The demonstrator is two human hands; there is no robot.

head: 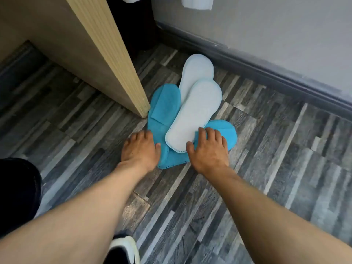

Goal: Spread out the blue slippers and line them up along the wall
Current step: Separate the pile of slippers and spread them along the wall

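Several flat blue slippers lie in an overlapping pile on the floor near the wall (266,31). Two lie sole-up, showing white soles: one on top (196,113), one farther back (198,69) with its end close to the baseboard. A blue slipper (163,103) lies face-up on the left, another (227,131) on the right. My left hand (140,149) rests flat, fingers apart, on the near end of the left blue slipper. My right hand (207,149) lies on the right blue slipper, thumb against the top white sole's near edge.
A dark baseboard (247,63) runs along the grey wall on the right. A tall beige wooden panel (106,54) stands at the left, its corner touching the pile. The floor is grey wood-pattern planks. My shoe (123,248) and dark trouser knee (17,187) are at the bottom left.
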